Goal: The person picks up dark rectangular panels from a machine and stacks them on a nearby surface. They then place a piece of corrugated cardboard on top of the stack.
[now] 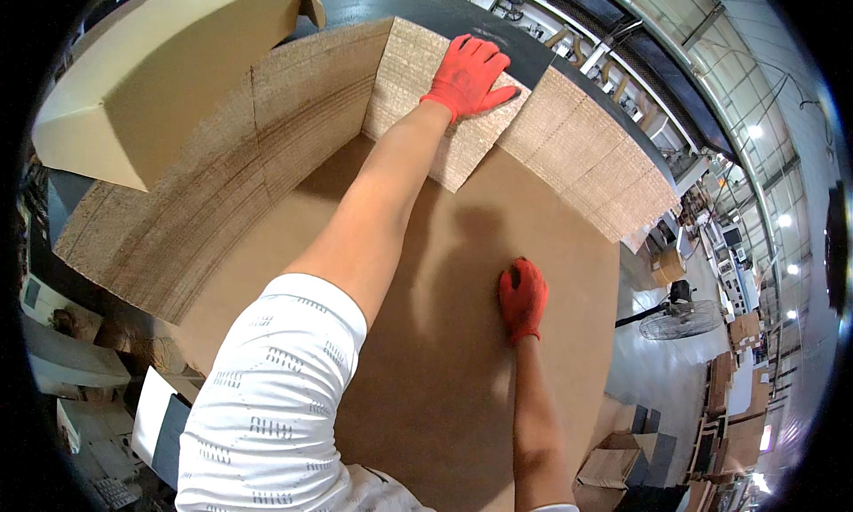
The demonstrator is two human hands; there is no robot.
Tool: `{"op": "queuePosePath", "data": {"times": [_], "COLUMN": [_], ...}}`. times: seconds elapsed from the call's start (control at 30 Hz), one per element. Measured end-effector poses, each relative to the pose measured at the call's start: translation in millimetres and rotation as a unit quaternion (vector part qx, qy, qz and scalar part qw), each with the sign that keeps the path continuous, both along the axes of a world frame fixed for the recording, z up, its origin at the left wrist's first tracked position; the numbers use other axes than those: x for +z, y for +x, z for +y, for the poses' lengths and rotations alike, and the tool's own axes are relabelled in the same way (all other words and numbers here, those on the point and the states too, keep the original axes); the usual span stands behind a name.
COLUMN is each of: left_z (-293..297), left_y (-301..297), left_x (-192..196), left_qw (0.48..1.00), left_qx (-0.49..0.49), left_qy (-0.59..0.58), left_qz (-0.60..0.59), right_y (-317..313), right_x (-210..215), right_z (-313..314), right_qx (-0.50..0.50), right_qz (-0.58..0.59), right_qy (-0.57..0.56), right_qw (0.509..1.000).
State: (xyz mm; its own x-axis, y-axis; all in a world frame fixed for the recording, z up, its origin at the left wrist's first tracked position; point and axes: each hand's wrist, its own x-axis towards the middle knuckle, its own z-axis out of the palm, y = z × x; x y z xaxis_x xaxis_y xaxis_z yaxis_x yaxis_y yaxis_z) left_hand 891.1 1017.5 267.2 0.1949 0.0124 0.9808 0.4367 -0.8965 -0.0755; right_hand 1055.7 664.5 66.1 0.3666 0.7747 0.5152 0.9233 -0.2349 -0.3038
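A large brown cardboard sheet (569, 237) spreads out in front of me, with raised, ridged flaps along its far and left sides. My left hand (466, 75), in a red glove, reaches far forward onto the middle ridged flap (404, 63). Its fingers are stretched past the flap's upper edge and the thumb is spread to the right. Nearer to me, my right hand (524, 301), also gloved in red, rests at the smooth brown face with its fingers curled in. Nothing shows inside that hand, though its palm side is partly hidden.
Another bent cardboard piece (178, 68) lies at the far left, beyond the long left flap (240, 148). A dark tabletop (391, 1) shows behind the flaps. To the right stand a black fan (680, 317) and stacked cardboard (622, 463); machinery lines the back.
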Motion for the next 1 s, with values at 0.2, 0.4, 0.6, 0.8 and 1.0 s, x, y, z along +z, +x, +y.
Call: {"op": "queuePosePath", "data": {"times": [0.2,0.4,0.6,0.8,1.0], "left_z": [0,4,-3,-6,-20], "left_y": [7,6,12,1,28], "left_x": [-2,-2,-3,-2,-1], "left_qw": [1.0,1.0,1.0,1.0,0.999], "left_qx": [-0.005,0.008,-0.002,0.014,0.008], "left_qy": [0.017,0.016,0.003,-0.012,-0.031], "left_qz": [-0.01,-0.011,-0.02,-0.009,0.022], "right_y": [3,8,15,2,13], "right_x": [1,-4,-5,-1,13], "right_z": [-3,1,-3,2,-13], "right_qx": [0.0,-0.015,-0.023,0.004,-0.024], "right_qz": [0.033,-0.009,0.015,-0.003,-0.033], "right_qy": [-0.012,-0.019,-0.033,0.022,-0.033], "right_qw": [0.999,1.0,0.999,1.0,0.999]}}
